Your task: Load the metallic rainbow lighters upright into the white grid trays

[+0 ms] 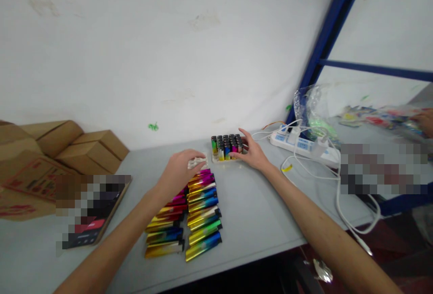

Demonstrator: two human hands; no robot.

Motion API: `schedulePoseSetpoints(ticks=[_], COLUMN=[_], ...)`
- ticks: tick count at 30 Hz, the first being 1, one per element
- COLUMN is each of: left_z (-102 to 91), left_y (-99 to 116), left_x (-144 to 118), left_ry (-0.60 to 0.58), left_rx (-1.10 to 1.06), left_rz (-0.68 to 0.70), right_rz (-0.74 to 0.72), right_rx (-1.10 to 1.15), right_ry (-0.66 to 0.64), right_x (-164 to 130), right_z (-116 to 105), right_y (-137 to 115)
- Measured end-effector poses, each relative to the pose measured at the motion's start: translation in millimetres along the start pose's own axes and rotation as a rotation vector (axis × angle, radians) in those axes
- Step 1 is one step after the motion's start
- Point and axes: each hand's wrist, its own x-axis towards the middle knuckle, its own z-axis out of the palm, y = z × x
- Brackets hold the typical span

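Your left hand (pixel 184 167) had a white piece (pixel 196 163) pinched by the flat lighters (pixel 203 197); your right hand (pixel 253 153) was cupped round the upright lighters' (pixel 227 151) right end, can't tell if gripping tbh.

On the table (pixel 250 222) before my remote camera, lighters (pixel 204 208) lie in two columns; behind them, to the right, a tray (pixel 230 161) of upright lighters (pixel 228 150) stands before the wall (pixel 203 68). Left: a tablet (pixel 90 226), cardboard boxes (pixel 93 152) behind it. Farther right: a power strip (pixel 305 146).
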Motion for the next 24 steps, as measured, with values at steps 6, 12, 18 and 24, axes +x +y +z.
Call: schedulePoseSetpoints(ticks=[6, 12, 18, 24], left_z=[12.4, 15.6, -1.7, 9.5], left_y=[2, 2, 22, 33], left_x=[-40, -37, -28, -28], left_ry=[-0.122, -0.182, -0.077, -0.025], left_rx=[0.142, 0.148, -0.212, -0.961], left_rz=[0.065, 0.03, -0.059, -0.3], right_rz=[0.032, 0.042, 0.038, 0.049], right_rx=[-0.021, -0.037, -0.066, -0.093], right_ry=[0.01, 0.001, -0.004, -0.017], right_x=[-1, -2, -2, -3], right_z=[-1, -1, -2, -3], right_y=[-5, -7, -7, -6])
